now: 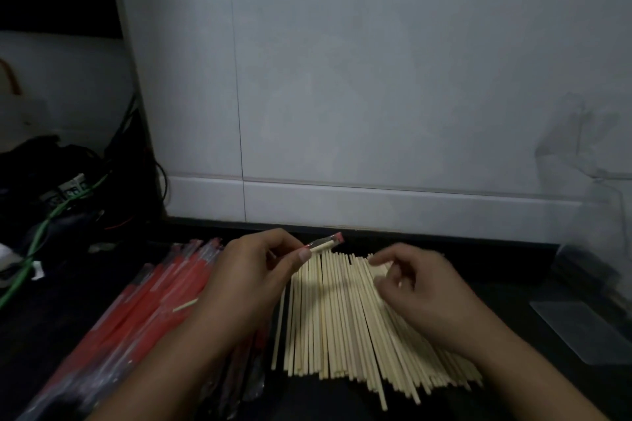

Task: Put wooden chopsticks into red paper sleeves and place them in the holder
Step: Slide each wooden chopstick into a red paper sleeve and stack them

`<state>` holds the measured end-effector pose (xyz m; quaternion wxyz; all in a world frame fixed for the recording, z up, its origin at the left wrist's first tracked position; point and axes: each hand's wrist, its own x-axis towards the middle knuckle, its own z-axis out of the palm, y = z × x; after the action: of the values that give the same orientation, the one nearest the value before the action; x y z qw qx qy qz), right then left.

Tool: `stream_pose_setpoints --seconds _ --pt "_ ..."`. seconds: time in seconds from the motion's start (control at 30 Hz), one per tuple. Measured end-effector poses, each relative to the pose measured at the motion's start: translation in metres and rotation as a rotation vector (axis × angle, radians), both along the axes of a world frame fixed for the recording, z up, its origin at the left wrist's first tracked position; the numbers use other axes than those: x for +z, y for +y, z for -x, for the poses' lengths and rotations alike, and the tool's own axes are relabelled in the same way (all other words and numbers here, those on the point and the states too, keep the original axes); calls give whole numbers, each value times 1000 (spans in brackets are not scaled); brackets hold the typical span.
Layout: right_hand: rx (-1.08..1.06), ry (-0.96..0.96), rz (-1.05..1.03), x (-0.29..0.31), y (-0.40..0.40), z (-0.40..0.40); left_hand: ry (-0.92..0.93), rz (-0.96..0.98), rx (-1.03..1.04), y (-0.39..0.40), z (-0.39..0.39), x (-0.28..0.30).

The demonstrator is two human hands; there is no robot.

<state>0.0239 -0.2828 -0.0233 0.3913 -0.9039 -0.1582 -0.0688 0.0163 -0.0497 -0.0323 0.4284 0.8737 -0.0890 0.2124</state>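
Nearest me, a spread of bare wooden chopsticks lies on the dark counter, red sleeves piled just left. My right hand rests on the spread, fingers loosely curled; whether it holds one I cannot tell. My left hand pinches a sleeved chopstick. White tiles behind.

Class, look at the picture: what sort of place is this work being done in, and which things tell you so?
Probably a kitchen or restaurant back counter: a dark worktop against a white tiled wall, with loose chopsticks beside red sleeves.
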Motion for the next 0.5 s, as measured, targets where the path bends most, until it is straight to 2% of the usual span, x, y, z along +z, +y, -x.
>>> stream_pose_setpoints --seconds 0.1,0.17,0.27,0.4,0.5 --pt "113 136 379 -7 4 7 0 -5 2 0 -1 -1" --pt "132 79 532 -11 13 10 -7 14 3 0 -1 -1" --pt "134 19 563 -14 21 9 -52 138 -6 -2 -2 5" --pt "143 19 575 -11 27 10 -112 520 -20 -7 -3 34" --pt "128 32 573 -12 29 9 -52 666 -34 -14 -3 53"
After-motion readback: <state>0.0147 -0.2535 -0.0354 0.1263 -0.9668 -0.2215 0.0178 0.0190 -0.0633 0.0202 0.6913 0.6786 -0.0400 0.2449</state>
